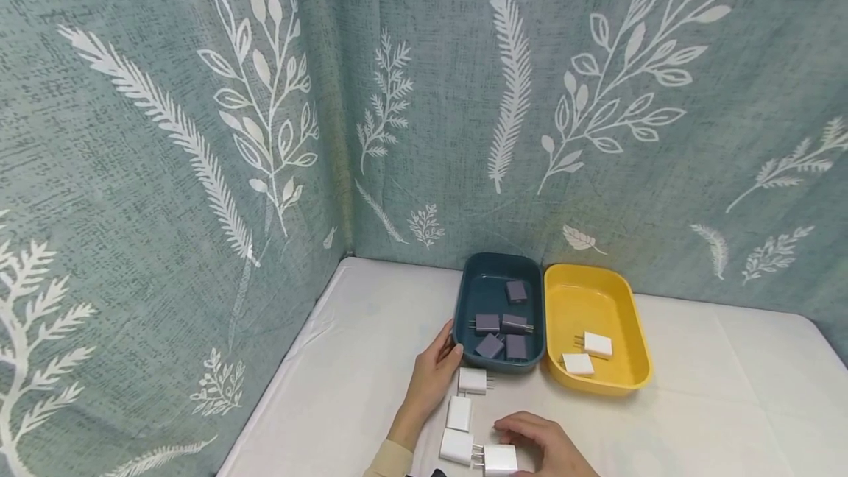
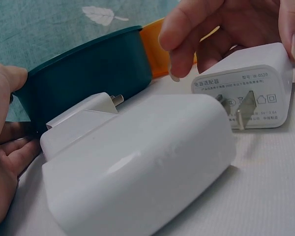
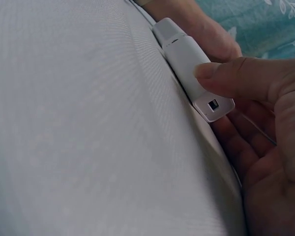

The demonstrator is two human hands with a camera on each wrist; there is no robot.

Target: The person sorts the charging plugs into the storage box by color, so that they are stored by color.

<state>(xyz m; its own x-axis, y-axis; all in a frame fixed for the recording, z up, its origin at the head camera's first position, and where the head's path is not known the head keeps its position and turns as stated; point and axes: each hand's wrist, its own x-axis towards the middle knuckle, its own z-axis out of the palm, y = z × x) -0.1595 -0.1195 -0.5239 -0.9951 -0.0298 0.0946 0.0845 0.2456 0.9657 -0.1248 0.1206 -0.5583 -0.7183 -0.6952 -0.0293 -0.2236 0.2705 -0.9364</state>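
A: Starting from the white USB charger (image 1: 501,461): lying where?

B: On the white tablecloth (image 1: 384,315), within the curve of the right hand (image 1: 555,446), with prongs (image 2: 247,105) to the left and a USB port (image 3: 214,104) at the other end

A: Grasped?

B: Not visibly, with fingers loosely arched and fingertips short of closing; could skid under an off-centre pinch, or snag on the facing charger (image 1: 456,446), set too close to tell touching from apart

A: And further on?

B: Past two more white chargers (image 1: 459,413), on to the teal tray (image 1: 493,278); could knock both askew with a careless sweep

A: Steadied at all?

B: Yes, gripped at the near left corner by the left hand (image 1: 433,370); could slide or tip under too hard a pull, jumbling the purple chargers (image 1: 490,346) inside and shoving the yellow tray (image 1: 583,308) just beside

A: And last?

B: In that yellow tray, a pair of white chargers (image 1: 598,345); might scatter under another dropped from too high
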